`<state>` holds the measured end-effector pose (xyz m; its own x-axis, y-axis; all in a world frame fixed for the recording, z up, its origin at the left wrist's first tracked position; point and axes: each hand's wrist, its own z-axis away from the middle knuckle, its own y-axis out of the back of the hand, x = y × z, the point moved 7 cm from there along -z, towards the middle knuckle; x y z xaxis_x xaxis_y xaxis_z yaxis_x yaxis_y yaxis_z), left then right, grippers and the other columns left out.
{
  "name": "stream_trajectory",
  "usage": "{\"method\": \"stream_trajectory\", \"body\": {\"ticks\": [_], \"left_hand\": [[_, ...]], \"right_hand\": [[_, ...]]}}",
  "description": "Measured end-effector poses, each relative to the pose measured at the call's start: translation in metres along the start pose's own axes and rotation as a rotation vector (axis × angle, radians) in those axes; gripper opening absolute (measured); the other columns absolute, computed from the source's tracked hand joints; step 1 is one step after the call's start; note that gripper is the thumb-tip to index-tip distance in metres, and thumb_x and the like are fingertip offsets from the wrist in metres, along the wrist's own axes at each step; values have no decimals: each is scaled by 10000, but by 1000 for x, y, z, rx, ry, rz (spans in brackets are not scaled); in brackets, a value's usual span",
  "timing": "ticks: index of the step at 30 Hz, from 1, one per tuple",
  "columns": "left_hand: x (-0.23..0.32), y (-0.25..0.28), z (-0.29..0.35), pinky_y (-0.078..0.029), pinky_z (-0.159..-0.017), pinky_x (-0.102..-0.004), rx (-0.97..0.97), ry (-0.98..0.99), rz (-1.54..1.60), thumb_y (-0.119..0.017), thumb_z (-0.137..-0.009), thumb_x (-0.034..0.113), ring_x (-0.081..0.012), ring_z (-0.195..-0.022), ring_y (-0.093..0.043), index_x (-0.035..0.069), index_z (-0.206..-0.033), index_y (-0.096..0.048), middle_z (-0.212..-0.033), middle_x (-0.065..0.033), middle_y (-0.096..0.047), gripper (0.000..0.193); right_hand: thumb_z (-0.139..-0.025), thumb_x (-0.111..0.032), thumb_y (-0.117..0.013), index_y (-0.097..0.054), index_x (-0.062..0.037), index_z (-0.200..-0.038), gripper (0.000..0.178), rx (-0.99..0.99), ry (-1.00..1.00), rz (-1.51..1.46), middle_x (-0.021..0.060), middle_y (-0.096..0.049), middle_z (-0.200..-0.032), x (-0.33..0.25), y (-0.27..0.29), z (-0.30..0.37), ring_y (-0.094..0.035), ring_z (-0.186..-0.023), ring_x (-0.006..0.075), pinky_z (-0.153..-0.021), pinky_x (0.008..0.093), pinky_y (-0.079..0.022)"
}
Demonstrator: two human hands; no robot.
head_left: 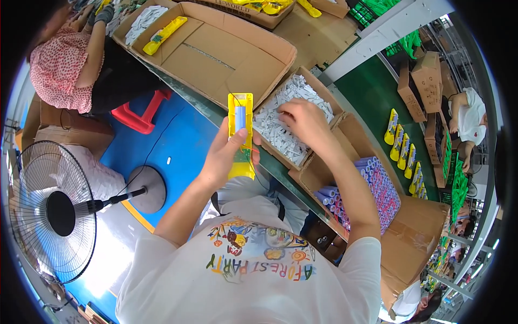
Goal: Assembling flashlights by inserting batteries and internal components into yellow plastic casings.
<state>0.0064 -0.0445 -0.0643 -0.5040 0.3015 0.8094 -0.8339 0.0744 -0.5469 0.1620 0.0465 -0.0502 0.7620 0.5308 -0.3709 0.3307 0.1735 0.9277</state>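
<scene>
My left hand [217, 159] holds a long yellow plastic housing [242, 171] upright over the table's near edge, thumb pressed across its front. Inside the housing sits a blue cylindrical battery cell [240, 114], with a green circuit board [243, 155] below it and thin wires sticking out. To the right, my right hand [303, 120] reaches over a cardboard box filled with small white pieces [286, 141]. Its fingers are curled together at the top of the pile; whatever lies between them is hidden.
A large shallow cardboard tray [237, 32] lies ahead, holding another yellow housing [165, 35]. Purple battery cells [372, 186] fill a box by my right arm. Several yellow housings [403, 148] line a green surface farther right. A fan [59, 213], red stool [135, 117] and co-worker [67, 70] are left.
</scene>
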Motion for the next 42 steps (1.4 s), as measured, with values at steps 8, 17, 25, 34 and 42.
{"method": "stream_trajectory", "body": {"ticks": [8,17,25,34,42], "left_hand": [[-10,-10,6,-523,-631,-321,-46,68,56,-477,-983,236,-173,-692,-599,91,-1261,-347,-937,-93,-580,340],[-32,-26,3,-510,-634,-290,-179,195,-26,-524,-974,245,-152,-694,-609,100,-1291,-348,-947,-78,-586,391],[-34,-31,3,-509,-651,-293,-253,146,-180,-505,-979,212,-159,-690,-601,73,-1311,-336,-960,-88,-574,398],[-32,-34,5,-501,-649,-289,-212,275,6,-524,-972,246,-150,-697,-599,103,-1299,-346,-950,-75,-582,399],[-30,-28,4,-514,-620,-297,-213,79,-175,-480,-990,212,-158,-702,-601,94,-1303,-323,-972,-85,-559,370]], "right_hand": [[-843,-75,-648,-678,4,-964,147,70,-13,-394,121,-677,-837,10,10,12,-669,-784,220,-665,326,-529],[-857,-33,-668,-675,15,-1029,179,25,-254,-1055,46,-670,-894,9,23,37,-608,-785,106,-701,255,-529],[-870,-23,-636,-601,-37,-1042,176,64,-227,-999,8,-590,-962,-9,30,32,-565,-870,87,-733,230,-501],[-868,-60,-656,-577,-23,-989,149,431,-41,-609,62,-606,-1000,-32,40,40,-596,-920,140,-807,260,-470],[-813,-80,-713,-615,-9,-871,134,471,-128,-486,82,-600,-1087,-29,42,55,-552,-1010,133,-832,303,-472]]}}
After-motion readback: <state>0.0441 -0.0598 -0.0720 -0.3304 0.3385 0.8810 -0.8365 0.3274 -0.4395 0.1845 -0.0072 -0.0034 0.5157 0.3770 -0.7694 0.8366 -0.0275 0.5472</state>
